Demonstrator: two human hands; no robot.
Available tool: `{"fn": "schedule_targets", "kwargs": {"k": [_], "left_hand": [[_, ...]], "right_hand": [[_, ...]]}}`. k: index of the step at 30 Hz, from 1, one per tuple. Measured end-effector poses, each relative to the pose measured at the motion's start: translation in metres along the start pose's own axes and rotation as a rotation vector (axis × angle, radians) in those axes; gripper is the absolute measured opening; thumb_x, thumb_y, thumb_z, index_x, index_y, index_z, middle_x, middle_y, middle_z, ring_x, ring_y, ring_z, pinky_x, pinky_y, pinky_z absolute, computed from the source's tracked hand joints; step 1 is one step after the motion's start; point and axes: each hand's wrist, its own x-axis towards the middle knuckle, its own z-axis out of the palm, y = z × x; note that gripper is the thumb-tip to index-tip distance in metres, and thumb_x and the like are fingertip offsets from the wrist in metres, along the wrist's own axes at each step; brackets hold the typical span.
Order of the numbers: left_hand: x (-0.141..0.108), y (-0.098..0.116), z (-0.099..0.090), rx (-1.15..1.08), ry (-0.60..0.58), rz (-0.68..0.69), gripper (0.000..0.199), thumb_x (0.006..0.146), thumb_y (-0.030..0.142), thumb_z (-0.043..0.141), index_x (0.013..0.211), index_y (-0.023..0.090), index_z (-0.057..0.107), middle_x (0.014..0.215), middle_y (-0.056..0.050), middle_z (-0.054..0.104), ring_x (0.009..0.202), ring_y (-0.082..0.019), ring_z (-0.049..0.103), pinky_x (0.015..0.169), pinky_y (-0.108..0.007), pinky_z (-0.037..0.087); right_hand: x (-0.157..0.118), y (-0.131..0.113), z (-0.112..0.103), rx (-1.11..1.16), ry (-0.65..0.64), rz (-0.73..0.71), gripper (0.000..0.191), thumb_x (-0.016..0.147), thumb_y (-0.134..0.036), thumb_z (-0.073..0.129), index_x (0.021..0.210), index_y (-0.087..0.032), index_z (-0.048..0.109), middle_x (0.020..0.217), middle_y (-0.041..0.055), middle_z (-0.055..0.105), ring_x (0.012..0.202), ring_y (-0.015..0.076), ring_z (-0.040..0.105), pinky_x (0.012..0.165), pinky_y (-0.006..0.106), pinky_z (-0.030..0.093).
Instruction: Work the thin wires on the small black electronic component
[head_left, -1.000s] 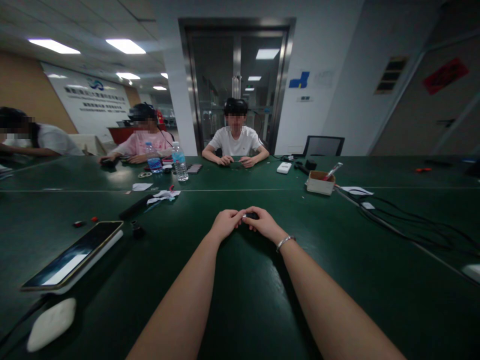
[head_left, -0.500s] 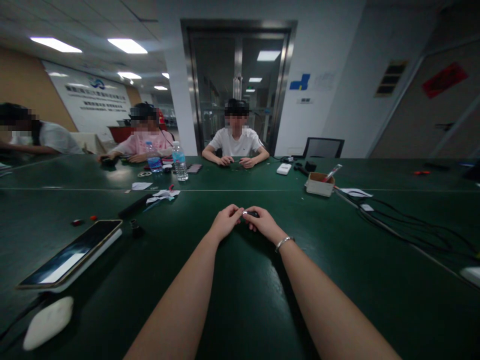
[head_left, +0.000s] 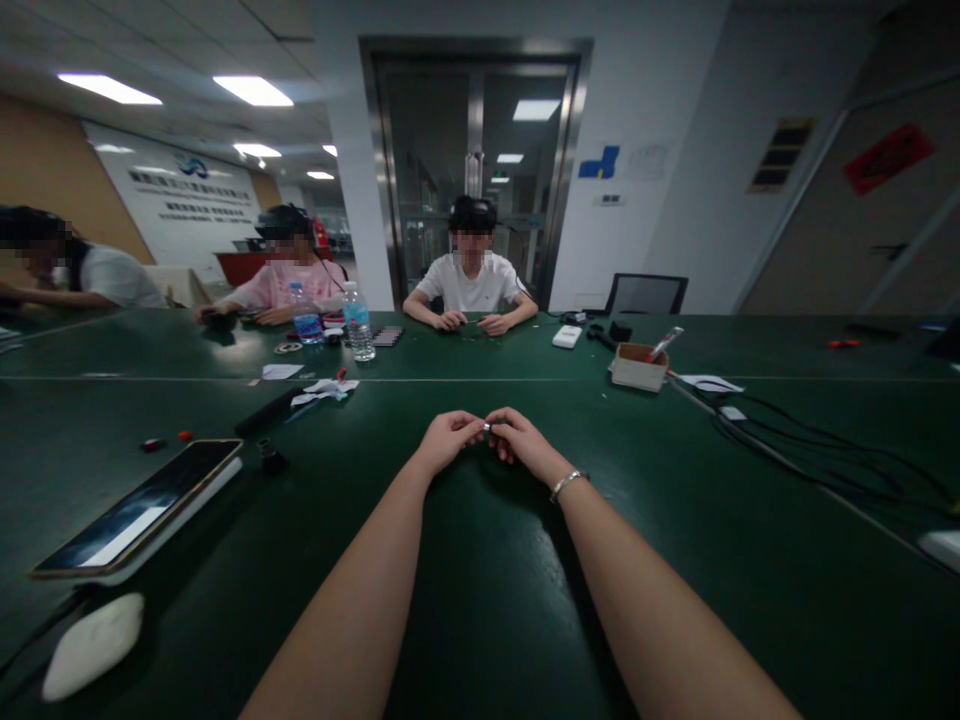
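Note:
Over the middle of the green table (head_left: 480,620), both hands meet fingertip to fingertip. Between them shows a small silvery piece (head_left: 487,428), mostly covered by the fingers, so its kind is unclear. My left hand (head_left: 448,440) is closed in a pinch at the piece's left side. From the other side my right hand (head_left: 523,443), with a silver bracelet (head_left: 568,485) on its wrist, pinches the same piece between thumb and forefinger. Something dark lies under the right fingers, largely hidden.
To the left lie a phone (head_left: 142,510) on a white block, a white mouse-shaped object (head_left: 94,645) and a small black part (head_left: 270,457). Ahead stand water bottles (head_left: 359,325) and a small box (head_left: 639,370). Black cables (head_left: 817,450) run right. A person (head_left: 471,275) sits opposite.
The right fingers have closed further over the dark part of the small object; less of it shows. Both hands stay in nearly the same place.

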Motion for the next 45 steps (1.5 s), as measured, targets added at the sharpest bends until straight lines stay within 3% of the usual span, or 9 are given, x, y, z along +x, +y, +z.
{"fn": "schedule_targets", "kwargs": {"k": [8, 14, 20, 23, 30, 34, 39, 45], "left_hand": [[0.007, -0.012, 0.002, 0.071, 0.016, -0.026, 0.038, 0.077, 0.05, 0.056, 0.076, 0.013, 0.062, 0.065, -0.002, 0.061, 0.057, -0.01, 0.052, 0.056, -0.023, 0.04], [0.01, -0.018, 0.002, 0.203, 0.078, -0.037, 0.043, 0.079, 0.055, 0.049, 0.073, 0.015, 0.062, 0.062, -0.002, 0.061, 0.055, -0.011, 0.053, 0.054, -0.023, 0.039], [0.003, -0.006, 0.006, 0.34, 0.156, -0.016, 0.05, 0.082, 0.059, 0.041, 0.068, 0.016, 0.062, 0.06, -0.002, 0.062, 0.055, -0.013, 0.055, 0.056, -0.025, 0.039], [-0.001, 0.001, 0.007, 0.405, 0.225, -0.03, 0.05, 0.083, 0.059, 0.04, 0.067, 0.017, 0.062, 0.06, -0.002, 0.063, 0.054, -0.014, 0.055, 0.055, -0.025, 0.037], [-0.004, 0.01, 0.008, 0.477, 0.311, -0.088, 0.053, 0.084, 0.06, 0.037, 0.06, 0.019, 0.06, 0.055, -0.002, 0.061, 0.052, -0.015, 0.054, 0.054, -0.026, 0.034], [-0.006, 0.013, 0.008, 0.499, 0.32, -0.128, 0.056, 0.084, 0.061, 0.035, 0.056, 0.019, 0.059, 0.051, -0.002, 0.058, 0.05, -0.016, 0.053, 0.054, -0.027, 0.034], [-0.008, 0.015, 0.01, 0.507, 0.329, -0.123, 0.057, 0.086, 0.059, 0.033, 0.051, 0.02, 0.056, 0.05, -0.003, 0.056, 0.049, -0.016, 0.051, 0.055, -0.028, 0.033], [-0.008, 0.016, 0.009, 0.561, 0.241, -0.111, 0.059, 0.086, 0.06, 0.031, 0.048, 0.02, 0.053, 0.049, -0.003, 0.054, 0.049, -0.017, 0.05, 0.054, -0.028, 0.029]], "right_hand": [[-0.001, 0.005, -0.001, 0.034, -0.049, -0.101, 0.028, 0.073, -0.022, 0.058, 0.099, -0.021, 0.047, 0.071, -0.0057, 0.053, 0.047, 0.0059, 0.045, 0.039, 0.017, 0.032], [0.002, 0.008, 0.0, -0.035, -0.009, -0.157, 0.026, 0.067, -0.02, 0.064, 0.089, -0.019, 0.05, 0.079, -0.0016, 0.058, 0.059, 0.0084, 0.05, 0.05, 0.02, 0.037], [0.003, 0.009, 0.0, 0.008, -0.022, -0.128, 0.026, 0.069, -0.024, 0.065, 0.09, -0.019, 0.051, 0.066, -0.0047, 0.056, 0.047, 0.0069, 0.048, 0.043, 0.019, 0.037], [0.001, 0.008, 0.001, 0.072, -0.034, -0.127, 0.023, 0.073, -0.027, 0.063, 0.09, -0.018, 0.052, 0.06, -0.0054, 0.054, 0.045, 0.0071, 0.051, 0.043, 0.019, 0.043], [0.003, 0.007, 0.005, 0.09, 0.003, -0.149, 0.032, 0.065, -0.02, 0.071, 0.092, -0.017, 0.056, 0.079, -0.0016, 0.059, 0.05, 0.0066, 0.058, 0.047, 0.022, 0.052], [0.004, 0.007, 0.005, 0.045, 0.04, -0.152, 0.035, 0.064, -0.015, 0.071, 0.096, -0.017, 0.057, 0.085, 0.0007, 0.062, 0.05, 0.0065, 0.058, 0.048, 0.022, 0.052], [0.001, 0.002, 0.006, -0.004, 0.041, -0.134, 0.028, 0.066, -0.012, 0.067, 0.093, -0.015, 0.059, 0.073, -0.0007, 0.063, 0.049, 0.0074, 0.058, 0.048, 0.021, 0.05], [0.0, 0.003, 0.002, -0.036, 0.021, -0.141, 0.029, 0.066, -0.016, 0.068, 0.094, -0.015, 0.061, 0.071, -0.0006, 0.063, 0.049, 0.0078, 0.056, 0.048, 0.022, 0.049]]}}
